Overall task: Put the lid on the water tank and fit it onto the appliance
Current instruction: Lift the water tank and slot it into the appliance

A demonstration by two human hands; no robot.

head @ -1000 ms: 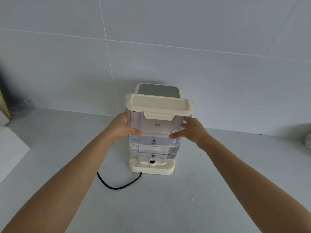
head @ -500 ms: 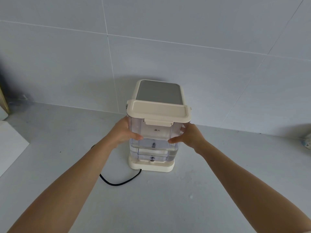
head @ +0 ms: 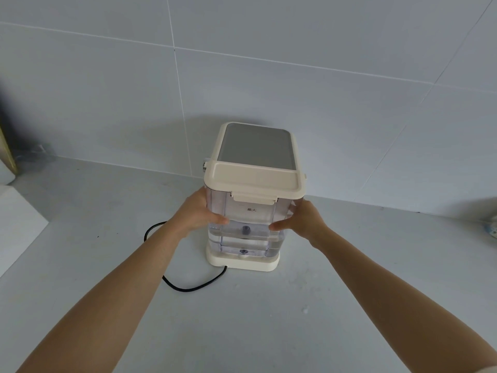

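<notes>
Two bare forearms reach forward from the bottom edge over the grey surface. Black power cord loops on it just in front of the appliance base. Left hand is wrapped on the left wall of the clear water tank, thumb on the front face; right hand mirrors it on the right wall, thumb in front. Both closed around the tank, symmetric, neither nearer. Tank stands upright, long axis vertical, some water in the lower part, cream lid already on top with the front latch down. Tank bottom looks at or just above the base; can't tell if fully seated. Behind it the appliance body rises, tank's back close against it. Coming move likely turns on straight-down travel onto the base, keeping the tank level. Tiled wall behind.
</notes>
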